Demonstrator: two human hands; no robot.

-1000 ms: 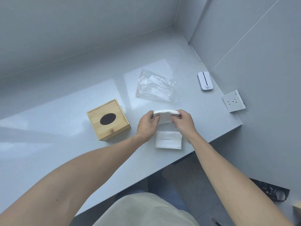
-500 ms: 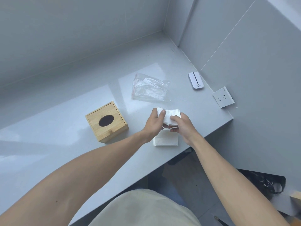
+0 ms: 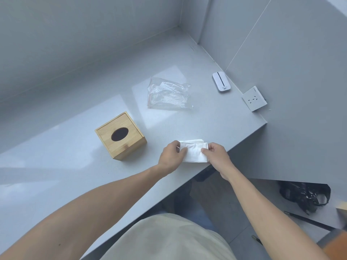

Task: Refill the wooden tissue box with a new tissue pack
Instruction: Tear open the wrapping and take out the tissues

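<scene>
Near the counter's edge, my left hand [image 3: 171, 154] and right hand [image 3: 216, 154] are pinching the tissue stack [image 3: 194, 152] by its short ends, the wooden tissue box [image 3: 121, 136] lying left, nearer my left hand.

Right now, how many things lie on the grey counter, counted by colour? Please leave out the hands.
Wood brown: 1, the wooden tissue box
White: 2, the tissue stack and the small white device
Clear: 1, the empty plastic wrapper
Total: 4

The white wall socket sits on the wall, so it is not counted.
</scene>
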